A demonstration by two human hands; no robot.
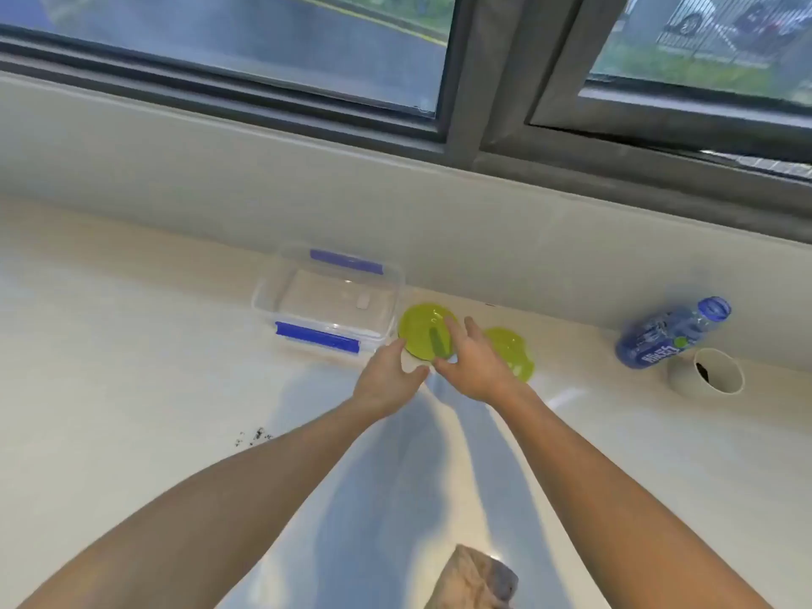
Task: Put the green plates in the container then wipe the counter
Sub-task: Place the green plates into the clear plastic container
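A green plate (422,328) is tilted up off the white counter (132,389), just right of the clear container (327,301) with blue clips. My left hand (389,380) grips its near-left rim. My right hand (472,362) pinches its near-right edge, fingers spread over the plate. A second green plate (512,351) lies flat on the counter behind my right hand, partly hidden by it. The container stands without a lid and holds nothing.
Dark crumbs (255,436) are scattered on the counter at the left. A blue bottle (672,334) lies on its side at the right beside a tipped white cup (707,372). A brownish cloth (476,578) sits at the near edge. The wall and window run behind.
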